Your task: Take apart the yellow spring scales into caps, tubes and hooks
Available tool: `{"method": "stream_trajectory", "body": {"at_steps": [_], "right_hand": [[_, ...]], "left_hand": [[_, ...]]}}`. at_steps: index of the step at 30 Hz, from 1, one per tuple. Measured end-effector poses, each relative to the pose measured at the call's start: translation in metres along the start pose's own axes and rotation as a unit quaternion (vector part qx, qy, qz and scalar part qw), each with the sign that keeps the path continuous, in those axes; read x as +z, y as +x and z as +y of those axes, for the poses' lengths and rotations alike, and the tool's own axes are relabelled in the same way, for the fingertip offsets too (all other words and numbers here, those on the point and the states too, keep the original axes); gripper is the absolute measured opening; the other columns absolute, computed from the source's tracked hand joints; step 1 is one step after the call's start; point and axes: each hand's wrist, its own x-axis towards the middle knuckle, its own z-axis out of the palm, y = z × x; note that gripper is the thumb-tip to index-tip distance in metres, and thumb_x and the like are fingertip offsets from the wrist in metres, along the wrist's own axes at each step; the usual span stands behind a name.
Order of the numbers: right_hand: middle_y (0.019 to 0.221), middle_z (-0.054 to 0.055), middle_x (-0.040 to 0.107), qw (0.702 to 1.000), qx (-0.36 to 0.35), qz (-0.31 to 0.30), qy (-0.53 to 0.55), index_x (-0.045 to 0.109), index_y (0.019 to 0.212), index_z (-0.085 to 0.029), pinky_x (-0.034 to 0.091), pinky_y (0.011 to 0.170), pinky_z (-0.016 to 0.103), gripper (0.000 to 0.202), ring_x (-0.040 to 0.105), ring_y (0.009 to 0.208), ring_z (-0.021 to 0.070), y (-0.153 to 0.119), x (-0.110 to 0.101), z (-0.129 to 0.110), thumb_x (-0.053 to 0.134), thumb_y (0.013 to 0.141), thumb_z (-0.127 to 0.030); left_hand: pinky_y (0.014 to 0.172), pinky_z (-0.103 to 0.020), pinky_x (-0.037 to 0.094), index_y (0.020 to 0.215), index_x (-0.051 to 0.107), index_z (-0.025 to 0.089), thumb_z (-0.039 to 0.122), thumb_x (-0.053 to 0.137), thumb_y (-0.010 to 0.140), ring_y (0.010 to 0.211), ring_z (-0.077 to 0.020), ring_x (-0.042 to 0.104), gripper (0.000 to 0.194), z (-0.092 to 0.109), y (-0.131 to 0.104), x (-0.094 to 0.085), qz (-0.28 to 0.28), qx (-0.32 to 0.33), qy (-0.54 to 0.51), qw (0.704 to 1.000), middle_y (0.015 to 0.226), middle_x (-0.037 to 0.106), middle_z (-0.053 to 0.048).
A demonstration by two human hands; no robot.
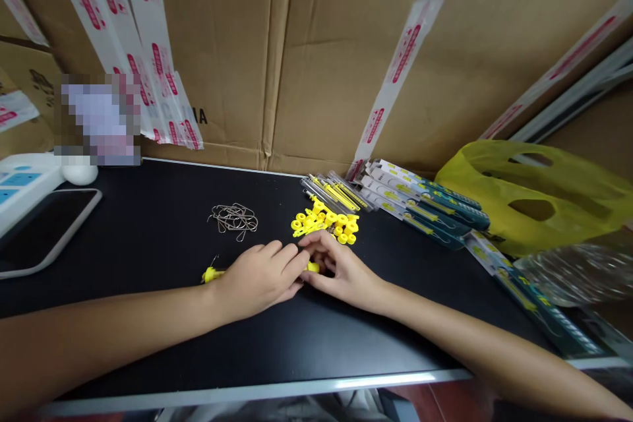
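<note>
My left hand (262, 280) is closed around a slim tool whose yellow end (212, 274), with a thin wire tip, sticks out by the wrist. The tool's middle is hidden under my palm. At its other side, my right hand (341, 270) pinches a small yellow plastic piece (312, 267) between thumb and fingers; whether this piece is joined to the tool cannot be seen. Just beyond my fingertips lies a pile of yellow plastic parts (321, 216), rings and caps among them. Bent metal wires (233, 219) lie tangled to the left of that pile.
Clear tubes with springs and yellow rods (336, 192) lie behind the pile. Several printed packages (420, 201) are stacked to the right, near a yellow plastic bag (534, 198). A phone (47, 231) and a power strip (22, 178) occupy the left. Cardboard (217, 46) stands behind the black table (316, 349).
</note>
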Motion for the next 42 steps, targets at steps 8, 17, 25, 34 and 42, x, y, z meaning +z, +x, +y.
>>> {"method": "stream_trajectory", "body": {"at_steps": [8, 17, 25, 34, 42], "right_hand": [[0.076, 0.003, 0.056, 0.982, -0.033, -0.005, -0.188, 0.053, 0.083, -0.017, 0.039, 0.067, 0.025, 0.024, 0.051, 0.070, 0.0131, -0.007, -0.019, 0.005, 0.039, 0.096, -0.031], [0.078, 0.004, 0.056, 0.983, -0.057, -0.033, -0.170, 0.052, 0.088, -0.016, 0.040, 0.066, 0.024, 0.023, 0.051, 0.070, 0.0132, -0.007, -0.013, 0.007, 0.040, 0.096, -0.033], [0.075, 0.002, 0.052, 0.989, -0.076, -0.024, -0.123, 0.052, 0.083, -0.016, 0.039, 0.066, 0.023, 0.024, 0.048, 0.069, 0.0123, -0.007, -0.011, 0.011, 0.041, 0.096, -0.033], [0.073, 0.002, 0.051, 0.980, -0.114, -0.020, -0.162, 0.050, 0.084, -0.017, 0.037, 0.059, 0.022, 0.019, 0.046, 0.065, 0.0122, -0.006, -0.010, 0.015, 0.049, 0.093, -0.034], [0.071, 0.001, 0.051, 0.979, -0.102, -0.020, -0.177, 0.050, 0.085, -0.017, 0.037, 0.057, 0.022, 0.019, 0.046, 0.063, 0.0118, -0.006, -0.011, 0.015, 0.053, 0.090, -0.035]], "left_hand": [[0.056, -0.030, 0.033, 0.109, 0.053, 0.016, 0.029, 0.042, 0.092, 0.071, -0.0171, 0.052, 0.024, -0.005, -0.001, 0.007, 0.023, 0.008, 0.008, 1.000, 0.081, 0.056, -0.001], [0.055, -0.031, 0.031, 0.112, 0.052, 0.016, 0.027, 0.041, 0.095, 0.067, -0.0166, 0.051, 0.023, -0.009, 0.000, 0.010, 0.049, 0.019, 0.033, 0.998, 0.076, 0.056, 0.000], [0.051, -0.031, 0.032, 0.101, 0.053, 0.020, 0.028, 0.034, 0.097, 0.062, -0.0167, 0.053, 0.021, -0.015, 0.000, 0.014, 0.026, 0.017, 0.006, 0.999, 0.071, 0.055, 0.002], [0.048, -0.029, 0.030, 0.084, 0.048, 0.021, 0.027, 0.034, 0.096, 0.055, -0.0156, 0.055, 0.020, -0.015, 0.000, 0.013, 0.003, 0.016, 0.005, 1.000, 0.063, 0.053, 0.003], [0.048, -0.028, 0.031, 0.089, 0.050, 0.019, 0.038, 0.035, 0.096, 0.057, -0.0154, 0.054, 0.026, -0.016, 0.001, 0.011, 0.020, 0.033, 0.009, 0.999, 0.067, 0.054, 0.001]]}}
